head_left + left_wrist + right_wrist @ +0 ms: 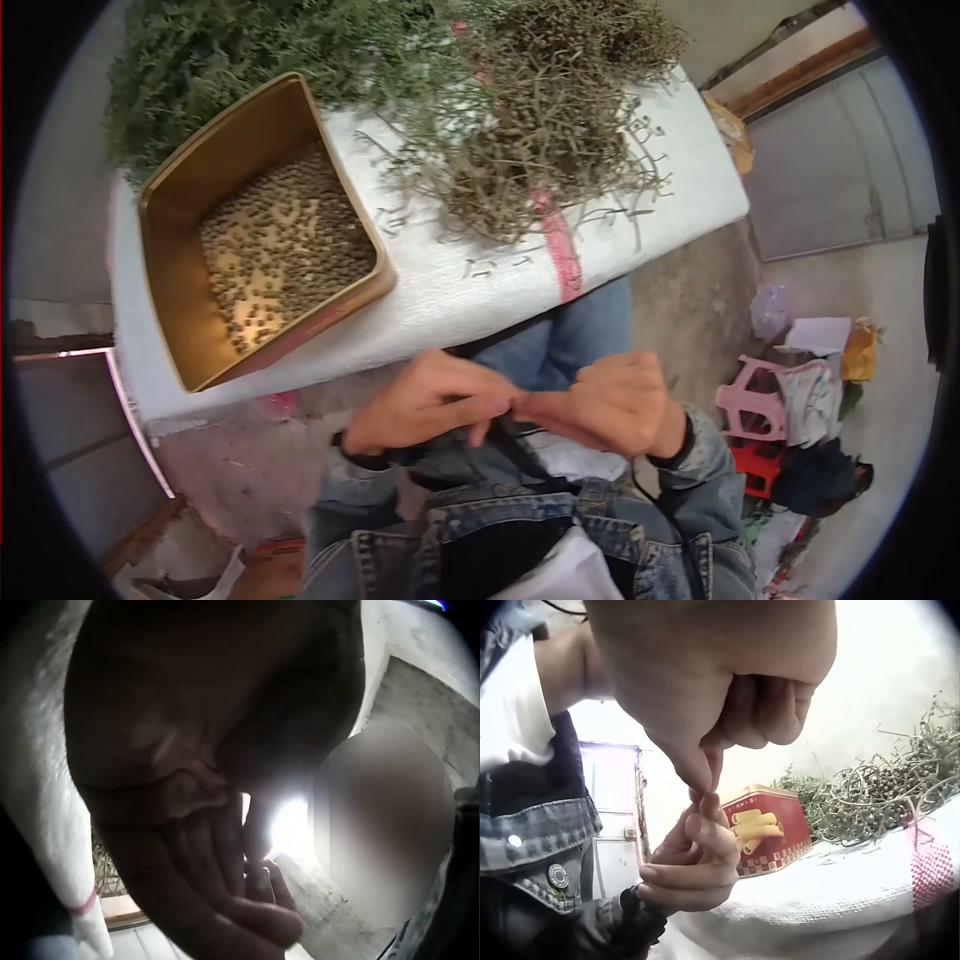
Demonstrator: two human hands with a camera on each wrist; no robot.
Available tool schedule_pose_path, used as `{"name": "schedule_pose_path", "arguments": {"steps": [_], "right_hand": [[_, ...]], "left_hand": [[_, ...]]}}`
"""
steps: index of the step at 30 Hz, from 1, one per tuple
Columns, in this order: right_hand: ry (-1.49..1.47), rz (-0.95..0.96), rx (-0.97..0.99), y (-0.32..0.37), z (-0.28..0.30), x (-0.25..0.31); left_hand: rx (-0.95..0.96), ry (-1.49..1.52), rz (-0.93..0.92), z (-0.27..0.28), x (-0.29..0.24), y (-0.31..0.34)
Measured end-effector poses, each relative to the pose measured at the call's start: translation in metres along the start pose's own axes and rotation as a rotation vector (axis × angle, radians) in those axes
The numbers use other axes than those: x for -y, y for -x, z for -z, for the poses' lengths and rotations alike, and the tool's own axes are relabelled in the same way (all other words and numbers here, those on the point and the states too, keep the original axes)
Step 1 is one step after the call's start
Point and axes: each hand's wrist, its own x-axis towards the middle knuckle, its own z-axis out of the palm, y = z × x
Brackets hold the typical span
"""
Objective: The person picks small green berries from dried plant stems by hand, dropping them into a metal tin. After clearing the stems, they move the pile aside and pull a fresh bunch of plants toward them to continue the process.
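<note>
Sack (480,290) front: L fingers (487,406) against R fingers (542,404)

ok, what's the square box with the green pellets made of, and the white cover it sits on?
The tin: likely thin sheet metal, glossy gold inside and red printed outside in the right wrist view, with a sharp folded rim. The sack: probably woven plastic, matte white; a fine weave shows, with a pink stripe.

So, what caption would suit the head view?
Left hand and right hand meet fingertip to fingertip before a gold tin of small greenish grains on a white sack.
</note>
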Motion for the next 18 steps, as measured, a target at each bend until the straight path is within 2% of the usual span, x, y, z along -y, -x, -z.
{"name": "schedule_pose_path", "arguments": {"steps": [2,6,10,15,18], "right_hand": [[0.016,0.037,0.043,0.001,0.01,-0.007],[-0.169,0.067,0.098,-0.011,0.003,-0.015],[-0.26,0.073,0.077,-0.021,-0.01,-0.028],[-0.398,0.089,0.137,-0.029,-0.02,-0.046],[-0.39,0.136,0.134,-0.037,-0.026,-0.053]], "left_hand": [[0.12,-0.211,0.007,0.007,-0.011,-0.002],[0.052,-0.137,0.186,0.01,-0.035,-0.002],[0.062,0.035,0.166,0.021,-0.024,0.002],[0.001,0.081,0.259,0.023,-0.029,0.006],[-0.15,0.071,0.299,0.023,-0.03,0.012]]}}
